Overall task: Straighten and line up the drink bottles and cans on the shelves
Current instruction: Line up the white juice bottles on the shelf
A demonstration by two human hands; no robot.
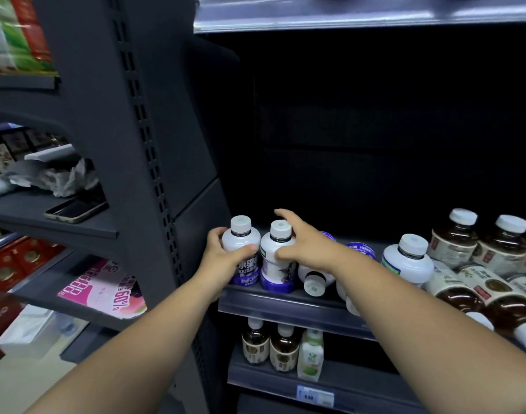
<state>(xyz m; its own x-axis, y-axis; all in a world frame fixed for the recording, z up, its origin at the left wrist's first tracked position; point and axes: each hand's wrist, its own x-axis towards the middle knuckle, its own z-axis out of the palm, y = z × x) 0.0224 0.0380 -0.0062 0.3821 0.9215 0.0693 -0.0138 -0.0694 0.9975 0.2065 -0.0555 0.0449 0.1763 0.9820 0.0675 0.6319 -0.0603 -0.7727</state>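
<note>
Two white bottles with purple labels stand upright at the left end of the dark shelf (pixel 285 303). My left hand (pixel 223 256) grips the left bottle (pixel 240 243) round its body. My right hand (pixel 303 243) holds the second bottle (pixel 275 264), thumb on its front and fingers behind its cap. Just right of them two more purple-label bottles lie on their sides, one (pixel 314 279) with its cap toward me, the other (pixel 360 251) partly hidden by my right forearm. A third white bottle (pixel 409 259) stands upright further right.
Brown tea bottles (pixel 455 237) stand at the right, and several lie tipped over at the shelf's front right (pixel 476 294). The shelf below holds two brown bottles (pixel 255 342) and a green-white bottle (pixel 311 357). A phone (pixel 76 209) lies on the left rack's shelf.
</note>
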